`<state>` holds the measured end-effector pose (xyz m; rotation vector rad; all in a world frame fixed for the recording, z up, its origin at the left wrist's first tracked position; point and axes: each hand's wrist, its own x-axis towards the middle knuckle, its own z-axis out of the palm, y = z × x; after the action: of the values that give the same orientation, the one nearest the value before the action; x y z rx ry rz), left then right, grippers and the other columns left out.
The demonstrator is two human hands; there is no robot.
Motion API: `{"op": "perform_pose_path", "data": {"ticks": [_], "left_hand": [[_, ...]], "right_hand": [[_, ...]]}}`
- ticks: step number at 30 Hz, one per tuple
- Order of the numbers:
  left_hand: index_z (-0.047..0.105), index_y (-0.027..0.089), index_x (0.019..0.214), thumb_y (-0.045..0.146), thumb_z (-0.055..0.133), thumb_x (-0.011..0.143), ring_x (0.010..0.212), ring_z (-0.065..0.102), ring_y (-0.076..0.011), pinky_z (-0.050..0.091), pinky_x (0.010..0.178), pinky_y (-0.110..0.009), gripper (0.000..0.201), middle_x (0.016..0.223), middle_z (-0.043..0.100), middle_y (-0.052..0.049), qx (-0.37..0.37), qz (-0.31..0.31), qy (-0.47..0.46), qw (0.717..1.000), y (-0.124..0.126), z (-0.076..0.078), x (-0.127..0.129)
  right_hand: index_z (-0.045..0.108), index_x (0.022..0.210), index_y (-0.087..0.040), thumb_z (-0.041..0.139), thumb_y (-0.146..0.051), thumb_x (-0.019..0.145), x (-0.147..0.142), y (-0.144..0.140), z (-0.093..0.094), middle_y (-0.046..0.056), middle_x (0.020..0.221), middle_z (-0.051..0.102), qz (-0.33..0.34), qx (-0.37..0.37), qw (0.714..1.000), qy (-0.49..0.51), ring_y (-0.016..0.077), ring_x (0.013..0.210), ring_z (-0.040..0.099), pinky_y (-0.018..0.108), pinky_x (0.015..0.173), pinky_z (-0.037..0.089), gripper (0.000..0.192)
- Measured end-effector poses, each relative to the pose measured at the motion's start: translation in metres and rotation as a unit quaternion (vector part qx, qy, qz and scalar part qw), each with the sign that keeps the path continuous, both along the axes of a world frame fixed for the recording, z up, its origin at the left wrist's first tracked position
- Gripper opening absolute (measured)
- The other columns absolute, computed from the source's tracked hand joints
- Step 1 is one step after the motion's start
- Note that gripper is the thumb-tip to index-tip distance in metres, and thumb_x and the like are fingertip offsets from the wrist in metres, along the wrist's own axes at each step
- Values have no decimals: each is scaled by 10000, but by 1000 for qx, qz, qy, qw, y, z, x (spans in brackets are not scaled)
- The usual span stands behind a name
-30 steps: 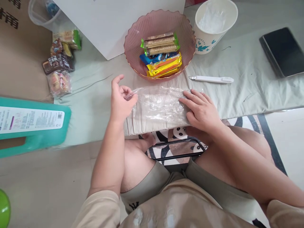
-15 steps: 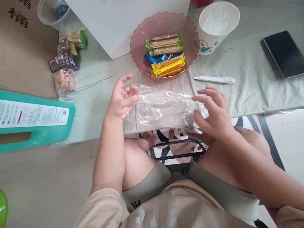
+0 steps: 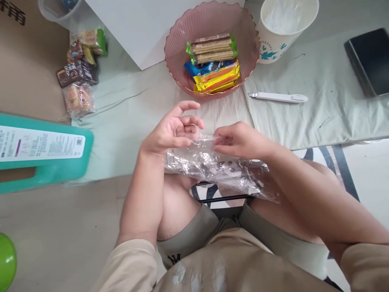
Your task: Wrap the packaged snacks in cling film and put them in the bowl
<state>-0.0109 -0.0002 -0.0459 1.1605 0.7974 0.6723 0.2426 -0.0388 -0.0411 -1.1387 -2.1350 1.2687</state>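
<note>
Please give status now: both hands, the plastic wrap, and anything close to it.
Left hand and right hand both pinch the clear plastic wrap, lifted over the knees. Pink snack bowl just beyond; white pen to the right.

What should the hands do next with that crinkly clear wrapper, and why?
Probably gather it into a tighter bundle. The left hand and right hand pinch the clear wrapper at its top edge, above the lap, while the rest hangs loose and crumpled toward the right knee.
</note>
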Motion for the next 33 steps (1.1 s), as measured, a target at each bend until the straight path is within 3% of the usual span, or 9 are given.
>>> {"op": "perform_pose_path", "data": {"ticks": [2,4,7,11,15,20,26,30,33], "left_hand": [[635,321,1245,724,925,474,1098,748,-317,670,786,-418,917,1228,729,-83,-7,43,-37,998,1,4,8],[639,293,1228,931,698,604,1291,676,-342,662,897,-467,895,1374,685,-93,-10,81,-65,995,2,7,18],[650,254,1232,1000,465,721,1388,617,-352,632,990,-500,923,1433,665,-115,0,78,-67,995,0,5,34],[667,241,1248,678,834,713,1243,717,-342,634,987,-469,711,1324,737,-138,53,48,-11,997,-6,-14,52],[722,200,1068,342,742,863,882,807,-219,656,753,-339,250,1119,803,-93,87,124,77,985,-5,-32,62],[762,230,1011,304,680,903,705,771,-151,601,565,-245,155,1054,803,-43,146,182,115,966,1,-32,59],[805,267,862,392,780,850,769,766,-179,620,619,-312,128,1162,785,-44,210,173,69,960,3,-32,51],[819,292,777,418,862,777,987,756,-234,640,782,-388,132,1107,783,-40,253,185,74,947,4,-31,47],[823,317,754,421,880,764,1026,743,-237,633,798,-402,119,1115,768,-34,260,200,61,943,5,-30,43]], "right_hand": [[632,778,-198,638,-292,825,0,-3,-4,-26,634,629,-62,-6,997,47,117,571,561,269,599,442,105],[619,780,-200,650,-311,827,1,-5,-8,-24,645,617,-146,10,985,90,111,565,537,261,556,413,124],[606,797,-210,671,-323,847,5,-4,-12,-16,684,634,-255,38,959,114,115,549,550,269,524,411,139],[599,840,-233,689,-331,875,9,-1,-18,3,782,679,-336,84,932,104,125,533,575,297,521,441,138],[604,911,-247,659,-297,895,14,0,-23,16,894,706,-341,91,930,101,115,535,572,291,490,417,76],[614,981,-248,596,-212,866,19,3,-25,20,1012,725,-299,73,946,101,116,601,604,284,552,480,121],[630,836,-254,566,-260,894,20,4,-24,81,1075,710,-289,195,934,71,249,1021,679,402,810,560,86],[612,1107,-264,630,-360,867,20,2,-24,93,1192,685,-269,169,944,84,252,1020,669,426,882,566,259],[630,969,-244,636,-316,851,17,2,-28,88,1139,695,-267,138,950,87,232,996,672,381,823,559,139]]}}
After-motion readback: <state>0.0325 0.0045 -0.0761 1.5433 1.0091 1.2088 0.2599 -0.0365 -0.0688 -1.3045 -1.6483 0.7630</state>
